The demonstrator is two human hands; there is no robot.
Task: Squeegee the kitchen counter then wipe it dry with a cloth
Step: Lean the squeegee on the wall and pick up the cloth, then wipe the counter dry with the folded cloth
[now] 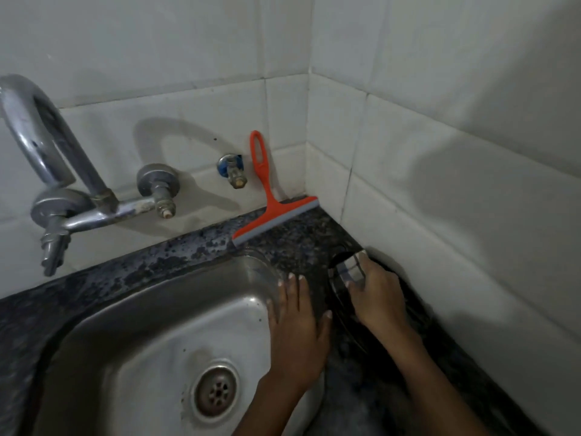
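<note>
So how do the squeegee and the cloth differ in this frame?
The squeegee is orange with a grey blade; the cloth is checked, pale with dark lines. The squeegee leans against the tiled wall, untouched; the cloth lies pressed under the right hand. The squeegee is rigid, the cloth bunched. Both rest on the dark counter.
</note>
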